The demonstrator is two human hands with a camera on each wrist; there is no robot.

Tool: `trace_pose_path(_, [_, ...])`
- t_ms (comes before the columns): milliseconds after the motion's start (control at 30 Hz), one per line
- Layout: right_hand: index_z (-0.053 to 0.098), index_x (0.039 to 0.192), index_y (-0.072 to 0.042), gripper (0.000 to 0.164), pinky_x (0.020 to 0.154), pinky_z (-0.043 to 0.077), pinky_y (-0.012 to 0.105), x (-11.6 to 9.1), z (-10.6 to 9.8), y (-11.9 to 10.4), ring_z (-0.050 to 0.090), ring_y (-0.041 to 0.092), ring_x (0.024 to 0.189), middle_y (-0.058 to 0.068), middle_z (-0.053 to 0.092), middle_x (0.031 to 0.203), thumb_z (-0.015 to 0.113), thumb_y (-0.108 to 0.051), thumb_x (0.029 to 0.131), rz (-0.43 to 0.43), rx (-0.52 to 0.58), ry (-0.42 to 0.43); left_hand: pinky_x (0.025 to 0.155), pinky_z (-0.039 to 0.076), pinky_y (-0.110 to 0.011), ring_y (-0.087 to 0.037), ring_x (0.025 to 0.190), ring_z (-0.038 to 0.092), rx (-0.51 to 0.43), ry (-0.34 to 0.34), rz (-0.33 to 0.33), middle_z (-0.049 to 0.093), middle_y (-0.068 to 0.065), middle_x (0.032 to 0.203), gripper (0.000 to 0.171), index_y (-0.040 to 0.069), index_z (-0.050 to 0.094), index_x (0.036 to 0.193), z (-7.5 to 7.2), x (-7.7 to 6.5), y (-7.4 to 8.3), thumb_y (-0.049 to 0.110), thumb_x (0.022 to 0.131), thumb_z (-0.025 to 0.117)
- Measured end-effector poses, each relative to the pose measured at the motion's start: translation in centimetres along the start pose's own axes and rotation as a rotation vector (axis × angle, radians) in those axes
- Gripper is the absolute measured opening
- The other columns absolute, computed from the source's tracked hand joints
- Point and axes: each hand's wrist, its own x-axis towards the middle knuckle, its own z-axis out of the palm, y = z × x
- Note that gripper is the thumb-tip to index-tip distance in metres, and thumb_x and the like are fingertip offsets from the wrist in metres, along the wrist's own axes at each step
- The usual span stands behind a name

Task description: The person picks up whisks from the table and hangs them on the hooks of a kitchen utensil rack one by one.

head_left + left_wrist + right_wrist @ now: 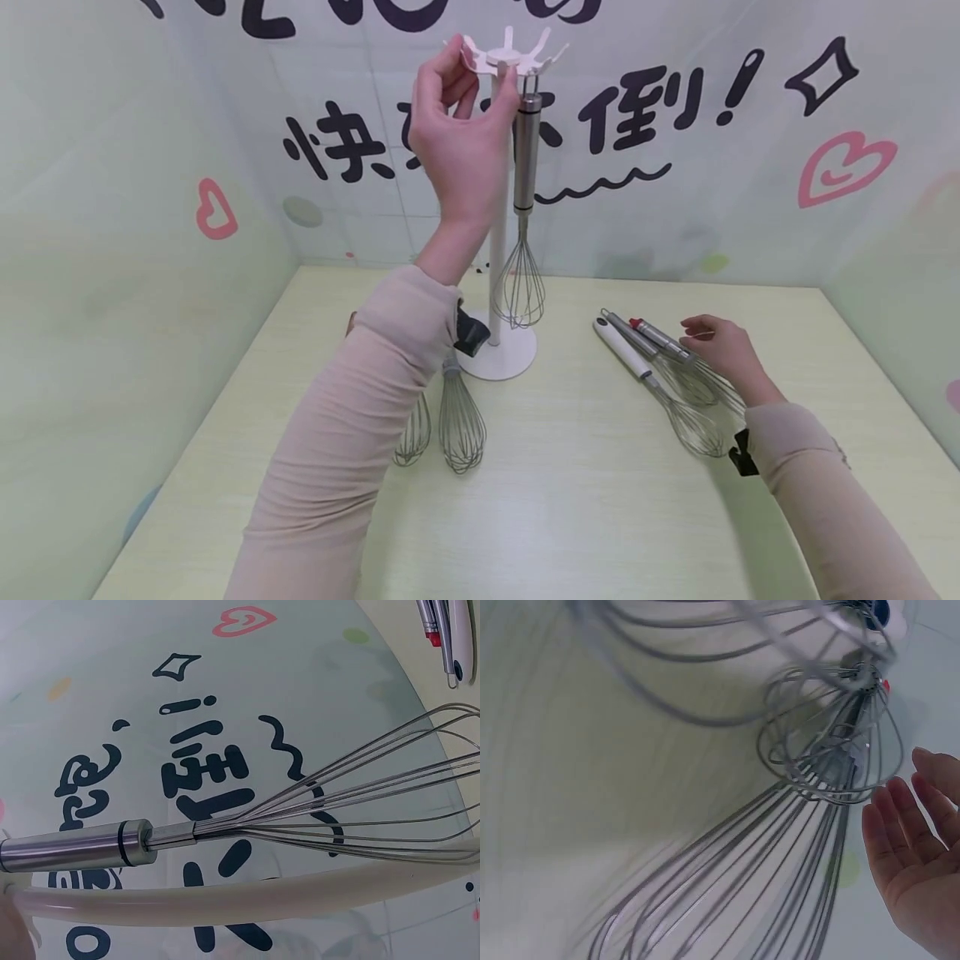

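My left hand [467, 137] is raised to the top of a white hook stand [498, 250]; its fingers and thumb grip the hooked rim there. A steel-handled whisk [527, 150] hangs head-down from a hook just right of that hand, and the left wrist view shows its wires beside the pole. My right hand [722, 350] hovers at the right-hand group of whisks, its fingers loosely bent and holding nothing. In that group lie a white-handled whisk [622, 348], a steel whisk [633, 335] and a whisk with a red end [662, 340].
Two more whisks, one of them near the stand [461, 425], lie left of the base, partly hidden by my left sleeve. The stand's round base [510, 358] rests on the pale table [540, 517]. A printed cloth [360, 233] rises behind and at both sides.
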Motion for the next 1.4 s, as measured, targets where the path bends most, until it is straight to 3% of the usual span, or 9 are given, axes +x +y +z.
trace_pose_path(667, [0.052,0.123,0.014,0.039,0.089,0.051,0.054,0.1,1.3,1.7,0.056,0.049,0.109,0.036,0.057,0.118,0.055,-0.013,0.095,-0.012,-0.038,-0.047,0.098,0.045,-0.007,-0.016,0.110,0.059,-0.006,0.003,-0.010,0.056,-0.017,0.124,0.054,-0.003,0.052,0.131,-0.1,0.4,-1.2,0.000,0.081,0.072])
trace_pose_path(900, [0.053,0.122,0.013,0.040,0.084,0.052,0.052,0.7,1.5,1.9,0.056,0.048,0.105,0.036,0.057,0.117,0.057,-0.015,0.094,0.000,-0.080,-0.066,0.097,0.047,-0.009,-0.016,0.108,0.061,-0.001,0.026,0.044,0.058,-0.016,0.117,0.056,-0.004,0.051,0.133,0.0,0.7,-2.0,0.001,0.080,0.073])
trace_pose_path(1067, [0.054,0.121,0.012,0.039,0.081,0.053,0.049,0.6,1.4,2.0,0.058,0.046,0.102,0.036,0.057,0.115,0.057,-0.015,0.094,0.003,-0.073,-0.066,0.097,0.047,-0.010,-0.017,0.108,0.062,-0.010,0.032,0.048,0.057,-0.016,0.115,0.057,-0.003,0.051,0.133,0.2,0.9,-2.2,0.000,0.080,0.072])
trace_pose_path(1400, [0.049,0.126,0.014,0.043,0.078,0.057,0.046,-0.2,0.1,1.5,0.058,0.047,0.102,0.038,0.055,0.118,0.054,-0.015,0.095,0.014,-0.011,-0.005,0.096,0.047,-0.009,-0.017,0.107,0.061,-0.071,-0.038,-0.002,0.056,-0.018,0.121,0.055,-0.004,0.047,0.136,0.3,1.3,-2.4,0.000,0.084,0.066])
